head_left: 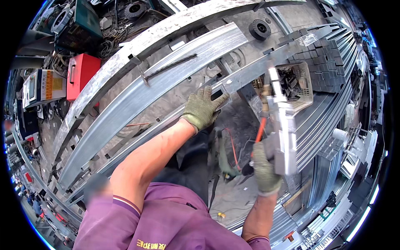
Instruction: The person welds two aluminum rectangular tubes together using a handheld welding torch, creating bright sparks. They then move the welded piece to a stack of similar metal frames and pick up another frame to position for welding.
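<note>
My left hand (202,108), in a green work glove, lies over a long steel beam, fingers stretched across it and thumb spread out. Beside the thumb is a small rectangular metal piece (219,90) with a dark opening, set at the beam. Gripped in my gloved right hand (266,171) is a silver tool (284,129) that looks like a welding gun, smeared by motion. Its thin tip points away from me, over the straight steel bar (260,66). A brass-coloured tube with an orange part runs alongside it.
A curved galvanised beam (154,81) crosses on the left, with a twisted rod (171,66) on top. Past the tool stands a plastic crate (307,85) of small metal parts. Stacked steel profiles (316,125) fill the right. A red box (83,75) sits far left.
</note>
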Motion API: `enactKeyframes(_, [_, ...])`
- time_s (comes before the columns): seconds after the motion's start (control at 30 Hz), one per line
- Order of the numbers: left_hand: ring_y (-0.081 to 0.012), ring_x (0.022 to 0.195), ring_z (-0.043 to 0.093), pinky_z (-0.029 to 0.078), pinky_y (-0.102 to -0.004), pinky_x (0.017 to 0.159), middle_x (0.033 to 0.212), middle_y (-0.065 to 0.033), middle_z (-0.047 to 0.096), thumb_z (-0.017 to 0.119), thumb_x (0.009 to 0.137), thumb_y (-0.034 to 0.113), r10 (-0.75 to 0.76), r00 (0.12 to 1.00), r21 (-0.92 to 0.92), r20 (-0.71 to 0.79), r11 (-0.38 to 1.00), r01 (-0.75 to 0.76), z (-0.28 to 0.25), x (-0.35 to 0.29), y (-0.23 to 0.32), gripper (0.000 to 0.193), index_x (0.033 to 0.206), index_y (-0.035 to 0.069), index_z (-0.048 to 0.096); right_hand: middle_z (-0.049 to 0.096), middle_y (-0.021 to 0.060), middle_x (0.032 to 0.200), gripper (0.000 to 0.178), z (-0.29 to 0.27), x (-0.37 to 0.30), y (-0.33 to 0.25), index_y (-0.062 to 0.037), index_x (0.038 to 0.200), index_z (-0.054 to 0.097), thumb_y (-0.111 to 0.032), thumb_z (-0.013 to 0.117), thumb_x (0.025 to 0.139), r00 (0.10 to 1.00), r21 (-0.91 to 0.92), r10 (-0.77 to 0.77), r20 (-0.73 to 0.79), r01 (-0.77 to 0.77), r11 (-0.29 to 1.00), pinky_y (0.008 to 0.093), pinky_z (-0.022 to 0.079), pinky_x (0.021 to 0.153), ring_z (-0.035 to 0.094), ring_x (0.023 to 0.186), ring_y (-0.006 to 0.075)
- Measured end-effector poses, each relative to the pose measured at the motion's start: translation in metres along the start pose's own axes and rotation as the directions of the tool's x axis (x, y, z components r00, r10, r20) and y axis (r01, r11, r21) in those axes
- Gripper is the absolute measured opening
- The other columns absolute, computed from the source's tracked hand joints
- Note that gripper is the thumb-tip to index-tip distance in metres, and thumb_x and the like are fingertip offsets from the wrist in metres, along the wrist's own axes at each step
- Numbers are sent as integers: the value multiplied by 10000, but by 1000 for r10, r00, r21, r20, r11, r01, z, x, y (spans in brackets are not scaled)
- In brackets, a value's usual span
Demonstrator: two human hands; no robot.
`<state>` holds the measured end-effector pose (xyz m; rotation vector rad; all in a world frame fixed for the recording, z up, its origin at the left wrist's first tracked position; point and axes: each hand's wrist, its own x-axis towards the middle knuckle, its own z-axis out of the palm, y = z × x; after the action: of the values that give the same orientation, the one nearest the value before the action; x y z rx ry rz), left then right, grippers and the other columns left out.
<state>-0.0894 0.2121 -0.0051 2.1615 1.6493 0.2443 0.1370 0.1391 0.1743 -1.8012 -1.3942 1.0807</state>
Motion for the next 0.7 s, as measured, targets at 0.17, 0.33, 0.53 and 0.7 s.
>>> enactKeyframes(0.17, [-438,1309,577,507,-570,1032,1511,-278,506,772,926,399,-7,1000,-17,0,1000,7,0,-3,-3,743,1624,370,517,685,43,1138,413,43,6,12,-6,1337,673,-10,803,944,988,-5,49,145,-49,999,306,583,809,670,967,127])
enactKeyframes(0.33, [-443,1416,521,474,-561,1097,1523,-271,526,735,946,340,-15,1000,-25,-4,1000,14,3,-3,-4,700,1618,353,539,716,92,1157,436,65,9,30,19,1339,667,-55,805,933,981,21,131,140,-136,991,342,584,858,696,999,168])
enactKeyframes(0.53, [-435,1370,548,479,-556,1080,1519,-275,516,781,902,410,-21,999,14,-37,1000,21,6,-3,-5,673,1538,269,613,666,39,1106,398,73,10,40,-7,1323,647,-30,792,953,981,-14,97,168,-96,995,310,570,788,646,928,121])
enactKeyframes(0.7, [-429,1372,547,461,-552,1098,1533,-280,513,780,893,404,-3,997,-5,-71,1000,2,13,-3,-8,674,1528,243,619,690,67,1130,432,79,12,34,7,1341,647,-57,803,943,987,-37,56,152,-51,998,330,578,815,674,955,151])
